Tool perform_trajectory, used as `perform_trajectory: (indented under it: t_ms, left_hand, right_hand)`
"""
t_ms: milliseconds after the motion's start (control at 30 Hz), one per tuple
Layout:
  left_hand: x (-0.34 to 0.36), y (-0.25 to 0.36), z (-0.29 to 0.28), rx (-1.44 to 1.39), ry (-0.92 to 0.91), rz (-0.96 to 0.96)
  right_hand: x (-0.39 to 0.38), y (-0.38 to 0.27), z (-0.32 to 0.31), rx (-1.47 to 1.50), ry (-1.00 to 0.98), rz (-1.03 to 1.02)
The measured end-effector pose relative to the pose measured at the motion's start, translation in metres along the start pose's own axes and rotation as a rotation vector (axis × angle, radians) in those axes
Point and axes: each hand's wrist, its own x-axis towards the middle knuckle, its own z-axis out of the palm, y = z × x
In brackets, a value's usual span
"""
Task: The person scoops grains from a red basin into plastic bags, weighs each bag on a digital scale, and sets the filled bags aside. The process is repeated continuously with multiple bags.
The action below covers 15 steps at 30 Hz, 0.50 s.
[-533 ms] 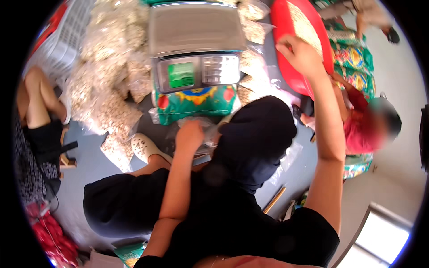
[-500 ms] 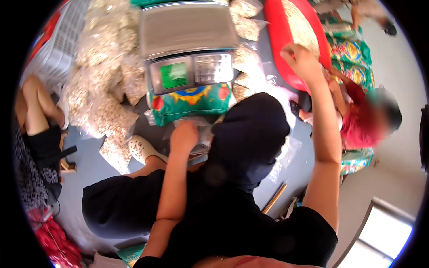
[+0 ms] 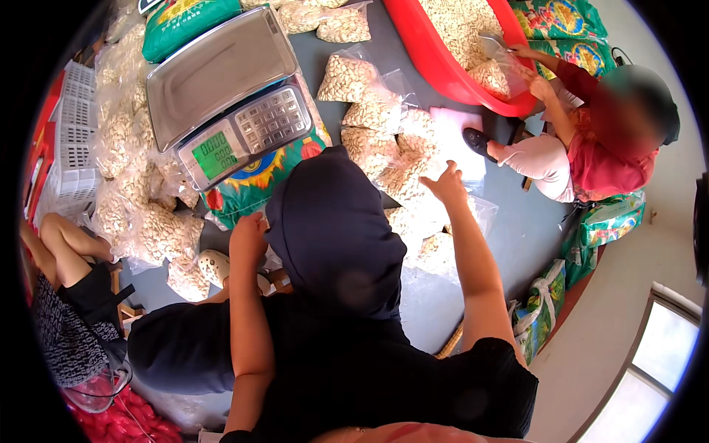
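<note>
My right hand (image 3: 447,184) reaches out with fingers spread, just over a pile of clear plastic bags (image 3: 405,179) filled with pale nut-like pieces. Whether it touches them I cannot tell. My left hand (image 3: 249,238) is closed beside the front of a green printed sack (image 3: 235,193); what its fingers hold, if anything, is not clear. On that sack sits a digital scale (image 3: 221,74) with a bare metal pan, a lit green display and a keypad. A dark cloth cap (image 3: 332,229) hides the space between my hands.
At the far right, a person in red (image 3: 609,159) holds a part-filled bag (image 3: 490,77) and a scoop (image 3: 493,43) at a red tub (image 3: 413,46). More filled bags (image 3: 144,207) and a white crate (image 3: 76,122) line the left, near another person's legs (image 3: 72,244).
The view has turned, and the scale appears tilted and farther left. My right hand has come down from near the red tub to the bags, its fingers opening from a curl.
</note>
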Motion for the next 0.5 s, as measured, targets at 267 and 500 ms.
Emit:
perform_trajectory:
  t_ms: [267,500]
  left_hand:
    - [0.016,0.022,0.011,0.027,-0.044,0.069]
    - [0.016,0.018,0.029,0.071,-0.067,0.103]
  right_hand:
    - [0.053,0.022,0.028,0.206,0.059,-0.309]
    - [0.002,-0.092,-0.108,0.641,0.170,-0.672]
